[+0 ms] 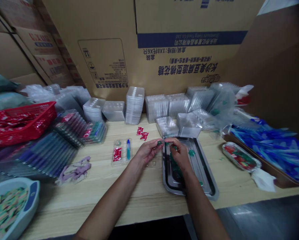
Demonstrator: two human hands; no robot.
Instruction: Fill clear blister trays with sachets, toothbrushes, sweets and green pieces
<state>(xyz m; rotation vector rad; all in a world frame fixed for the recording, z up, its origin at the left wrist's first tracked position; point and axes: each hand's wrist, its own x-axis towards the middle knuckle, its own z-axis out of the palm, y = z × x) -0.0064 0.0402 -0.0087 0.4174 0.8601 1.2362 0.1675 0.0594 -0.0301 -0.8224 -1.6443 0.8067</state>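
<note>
L hand: small translucent green piece (159,142) pinched btwn thumb + forefinger of L hand (149,152), over table, just L of metal tray.
R hand: thumb + forefinger drawn close, other fingers curled, R hand (178,151) over the tray's far L part; green shows at fingers, can't tell if gripped. Tips of both hands v. near each other.
Metal tray: shiny rectangular metal tray (201,166), flat on pale wood-grain table (139,203), under R hand + forearm; loose translucent green pieces (191,153) in it, some partly hidden by R arm.
Clear tray: clear plastic compartment tray (124,157), L of L hand; holds red-and-white packet (117,154) on its L, blue pen-shaped tube (128,150) upright along its R.
Loose packets: two small red-and-white packets (144,136) on table, beyond hands, just beside each other.
Back row: stacked clear plastic trays (134,106) agst big brown cardboard carton (176,66).
L side: red plastic basket (41,131) w/ red packets; stacked filled packs nr it; crumpled lilac cloth (76,170); light-blue basin (31,208) w/ striped pieces, nr corner.
R side: foil tray (254,166) w/ red + green contents, beside brown box (284,181) of blue pen-shaped tubes (271,140).
</note>
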